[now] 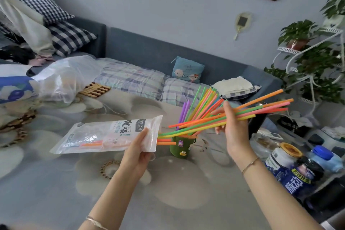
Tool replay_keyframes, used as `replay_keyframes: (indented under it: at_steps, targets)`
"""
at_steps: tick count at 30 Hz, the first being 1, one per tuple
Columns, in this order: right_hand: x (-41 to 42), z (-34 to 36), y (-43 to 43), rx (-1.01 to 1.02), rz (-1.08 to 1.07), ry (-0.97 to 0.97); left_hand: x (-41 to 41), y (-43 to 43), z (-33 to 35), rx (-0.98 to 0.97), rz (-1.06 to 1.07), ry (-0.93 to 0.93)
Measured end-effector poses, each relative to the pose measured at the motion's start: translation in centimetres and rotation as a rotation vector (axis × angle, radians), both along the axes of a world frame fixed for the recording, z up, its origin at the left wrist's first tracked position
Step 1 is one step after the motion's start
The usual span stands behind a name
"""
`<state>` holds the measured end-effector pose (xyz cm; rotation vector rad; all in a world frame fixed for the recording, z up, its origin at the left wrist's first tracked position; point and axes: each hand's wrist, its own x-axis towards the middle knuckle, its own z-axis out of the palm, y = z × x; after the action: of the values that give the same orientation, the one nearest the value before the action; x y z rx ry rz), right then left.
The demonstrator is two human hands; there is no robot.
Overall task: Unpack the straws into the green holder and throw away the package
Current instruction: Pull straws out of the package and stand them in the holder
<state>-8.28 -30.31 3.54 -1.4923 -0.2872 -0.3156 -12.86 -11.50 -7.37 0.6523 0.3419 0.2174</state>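
Observation:
My left hand (140,147) grips the open end of a clear and white straw package (104,137), held level above the table. One or two orange straws still lie inside it. My right hand (234,127) holds a bundle of coloured straws (259,111), pulled out to the right, with the tail ends just at the package mouth. Below and between my hands stands the green holder (181,148) with small stickers on it. Several straws (200,106) stand in it, fanned up and to the right.
The table carries a floral cloth (56,183). A crumpled plastic bag (65,78) and a woven mat (94,89) lie at back left. Jars and bottles (295,164) crowd the right edge. A sofa (149,80) and a plant stand (313,61) sit behind.

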Motion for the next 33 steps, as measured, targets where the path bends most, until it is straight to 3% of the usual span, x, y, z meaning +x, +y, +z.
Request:
replay_keyframes:
  at_steps: [13,18,27,29,33]
  targets:
    - [5.8,5.0,-1.9,-0.277,-0.149,-0.111,0.4,0.6,-0.4,-0.033,0.019,0.002]
    - [7.2,5.9,-0.9,-0.625,-0.168,-0.148,0.6,0.9,-0.4,-0.054,0.051,-0.017]
    - [9.4,3.8,0.8,-0.984,-0.056,-0.137,0.7,1.7,-0.3,-0.079,0.042,-0.072]
    - [9.7,3.9,0.7,-0.990,-0.055,-0.117,0.6,1.7,-0.1,-0.069,0.038,-0.082]
    - [10.6,5.0,0.4,-0.734,-0.182,-0.088,0.4,1.7,0.2,-0.059,0.063,-0.069]
